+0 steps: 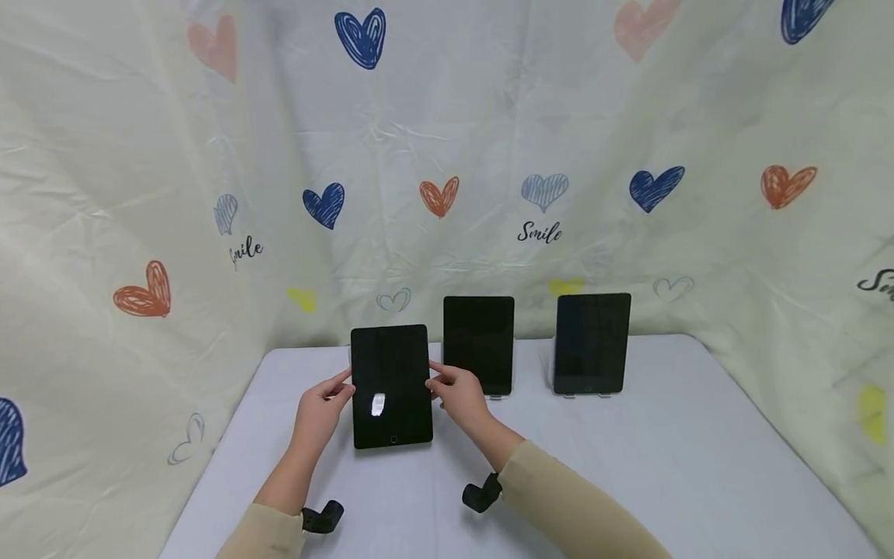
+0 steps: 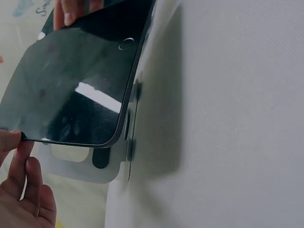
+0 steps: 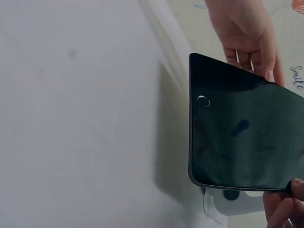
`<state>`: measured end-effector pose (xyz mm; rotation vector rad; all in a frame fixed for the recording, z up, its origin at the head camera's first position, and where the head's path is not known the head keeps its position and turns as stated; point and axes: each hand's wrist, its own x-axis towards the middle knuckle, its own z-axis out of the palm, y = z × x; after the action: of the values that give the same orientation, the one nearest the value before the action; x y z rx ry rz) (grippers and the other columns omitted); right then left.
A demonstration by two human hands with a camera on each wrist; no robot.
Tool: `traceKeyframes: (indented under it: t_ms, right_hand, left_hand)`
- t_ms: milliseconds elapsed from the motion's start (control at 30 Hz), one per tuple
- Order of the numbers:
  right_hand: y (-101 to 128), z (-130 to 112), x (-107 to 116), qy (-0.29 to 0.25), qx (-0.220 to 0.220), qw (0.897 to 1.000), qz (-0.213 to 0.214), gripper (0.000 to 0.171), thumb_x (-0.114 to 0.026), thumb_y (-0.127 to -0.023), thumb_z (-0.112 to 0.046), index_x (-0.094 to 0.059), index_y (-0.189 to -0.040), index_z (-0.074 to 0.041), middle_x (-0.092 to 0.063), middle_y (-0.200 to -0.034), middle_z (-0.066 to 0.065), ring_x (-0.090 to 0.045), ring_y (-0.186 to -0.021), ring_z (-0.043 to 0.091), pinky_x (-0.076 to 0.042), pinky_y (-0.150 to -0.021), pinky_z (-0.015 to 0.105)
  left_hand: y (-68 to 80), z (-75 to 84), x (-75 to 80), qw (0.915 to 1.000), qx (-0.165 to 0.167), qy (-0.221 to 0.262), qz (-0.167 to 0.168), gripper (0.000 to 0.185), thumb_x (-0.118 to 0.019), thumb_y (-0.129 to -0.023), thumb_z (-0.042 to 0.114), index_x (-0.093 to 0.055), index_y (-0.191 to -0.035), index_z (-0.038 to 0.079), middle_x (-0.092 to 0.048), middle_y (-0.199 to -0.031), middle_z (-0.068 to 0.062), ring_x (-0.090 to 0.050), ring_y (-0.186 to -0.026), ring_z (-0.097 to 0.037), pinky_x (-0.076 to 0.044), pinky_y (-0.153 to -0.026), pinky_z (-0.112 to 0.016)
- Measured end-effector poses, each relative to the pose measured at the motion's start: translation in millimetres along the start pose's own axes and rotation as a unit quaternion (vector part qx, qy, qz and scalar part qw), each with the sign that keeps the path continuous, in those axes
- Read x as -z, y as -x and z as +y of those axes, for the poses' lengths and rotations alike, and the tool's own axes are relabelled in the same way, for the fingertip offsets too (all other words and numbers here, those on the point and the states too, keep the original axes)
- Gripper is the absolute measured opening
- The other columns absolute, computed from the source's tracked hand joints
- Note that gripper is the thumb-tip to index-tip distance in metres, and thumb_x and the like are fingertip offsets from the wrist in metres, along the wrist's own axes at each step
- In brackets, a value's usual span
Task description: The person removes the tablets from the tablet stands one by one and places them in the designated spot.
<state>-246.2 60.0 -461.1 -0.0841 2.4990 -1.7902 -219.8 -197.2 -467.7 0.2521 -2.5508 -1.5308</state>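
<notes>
Pinching the dark tablet (image 1: 391, 386) by its two long edges, left hand (image 1: 320, 414) on the left side and right hand (image 1: 457, 394) on the right; fingers curled thinly round the rim, thumbs at the front. Tablet sits centre-low in the head view, upright and leaning back a little, home button at the bottom. Left wrist view shows a clear plastic stand (image 2: 107, 164) just behind its lower edge; whether the edge is seated in it I cannot tell.

Judgement: keep both grips level so the glass stays square, lower the bottom edge straight toward the stand's lip, release only once it bears weight.

Right of centre, two more tablets stand upright: middle tablet (image 1: 479, 344), right tablet (image 1: 591, 342). White table (image 1: 698, 466) beneath, heart-print cloth (image 1: 140, 155) behind
</notes>
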Motion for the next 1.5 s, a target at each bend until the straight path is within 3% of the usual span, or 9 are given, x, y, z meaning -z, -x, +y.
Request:
traceKeyframes:
  t_ms: [333, 533, 767, 1067, 1500]
  right_hand:
    - [9, 2, -3, -0.02, -0.019, 0.999, -0.024, 0.04, -0.069, -0.094, -0.013, -0.064, -0.134, -0.014, -0.07, -0.086, 0.002, -0.069, -0.084, 0.034, -0.053, -0.063, 0.029]
    - [14, 7, -7, -0.013, -0.027, 0.999, -0.039, 0.039, -0.068, -0.094, -0.011, -0.064, -0.133, -0.01, -0.071, -0.084, 0.002, -0.069, -0.082, 0.032, -0.053, -0.063, 0.029]
    - [20, 13, -12, -0.007, -0.034, 0.998, -0.058, 0.04, -0.07, -0.092, -0.009, -0.065, -0.131, -0.005, -0.07, -0.081, 0.003, -0.069, -0.073, 0.026, -0.054, -0.06, 0.029]
    - [32, 14, -18, 0.004, -0.051, 0.995, -0.088, 0.038, -0.074, -0.087, -0.004, -0.066, -0.124, 0.002, -0.07, -0.076, 0.005, -0.065, -0.062, 0.02, -0.054, -0.056, 0.03]
    - [47, 14, -24, 0.034, -0.077, 0.988, -0.127, 0.029, -0.074, -0.087, -0.005, -0.062, -0.113, -0.001, -0.066, -0.071, 0.004, -0.06, -0.054, 0.015, -0.052, -0.053, 0.028]
  left_hand:
    - [6.4, -3.3, 7.3, 0.9994, 0.017, -0.004, -0.029, 0.039, -0.066, -0.097, 0.023, -0.063, -0.135, 0.016, -0.067, -0.118, -0.012, -0.055, -0.103, -0.024, -0.047, -0.076, -0.03]
    - [11.7, -11.3, 9.2, 0.9984, 0.033, -0.017, -0.043, 0.04, -0.064, -0.097, 0.022, -0.062, -0.136, 0.013, -0.068, -0.112, -0.011, -0.053, -0.097, -0.025, -0.046, -0.073, -0.031]
    - [18.2, -17.8, 12.1, 0.996, 0.039, -0.05, -0.062, 0.041, -0.065, -0.096, 0.023, -0.063, -0.135, 0.011, -0.07, -0.109, -0.01, -0.058, -0.102, -0.025, -0.047, -0.077, -0.034]
    - [33.1, -25.2, 17.6, 0.9904, 0.048, -0.092, -0.091, 0.041, -0.065, -0.095, 0.02, -0.062, -0.134, 0.006, -0.071, -0.099, -0.005, -0.057, -0.09, -0.022, -0.045, -0.069, -0.032]
    - [45.1, -32.0, 19.7, 0.9839, 0.065, -0.124, -0.111, 0.038, -0.067, -0.091, 0.012, -0.066, -0.127, 0.001, -0.072, -0.09, -0.005, -0.059, -0.093, -0.023, -0.048, -0.074, -0.036]
